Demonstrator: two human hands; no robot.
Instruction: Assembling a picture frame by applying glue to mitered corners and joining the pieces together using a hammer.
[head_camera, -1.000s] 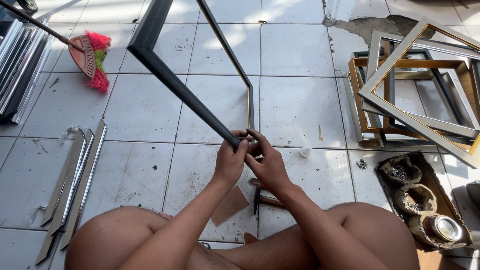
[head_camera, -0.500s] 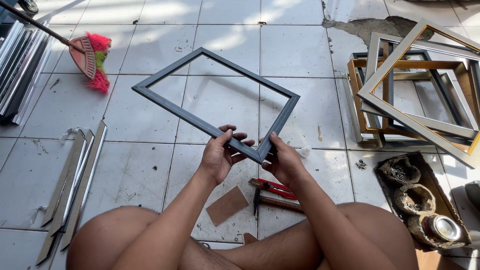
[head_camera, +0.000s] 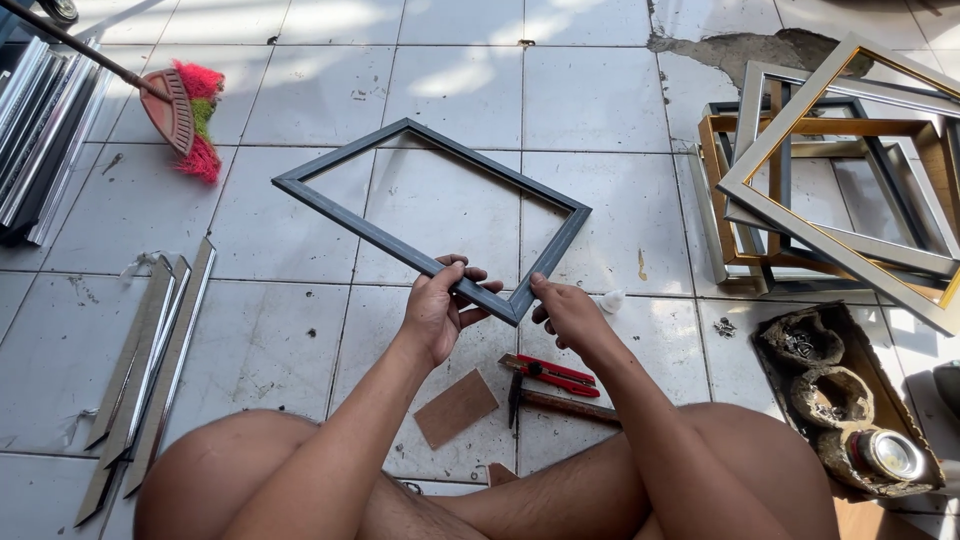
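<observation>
The grey picture frame (head_camera: 430, 215) has swung down from standing on edge a second ago and is now lying almost flat, hanging above the tiled floor (head_camera: 590, 100) with its near corner pointing back at the person.

Seen from the head camera, the left hand (head_camera: 440, 305) is gripping the frame's near-left rail just short of that corner, fingers curling over the top edge and the thumb pressing from below. The right hand (head_camera: 568, 312) is sitting just on the other side of the corner, fingertips pinching the short rail from beneath; its hold is narrow and light. Both forearms are stretching forward from bare knees, wrists slightly bent.

Directly below the grip, a red-handled cutter (head_camera: 548, 370) and a hammer (head_camera: 560, 402) are lying on the tiles, touching each other, with a brown card piece (head_camera: 456, 408) just to their left. Well off to the left of the hands, several silver moulding strips (head_camera: 150, 370) are lying side by side. Far beyond the grip on the left, a broom (head_camera: 185, 115) is resting on the floor. To the right, a stack of gold, silver and dark frames (head_camera: 840, 170) is piling up, and nearer, a cardboard box (head_camera: 850, 410) is holding small hardware. Nothing is blocking the hands.
</observation>
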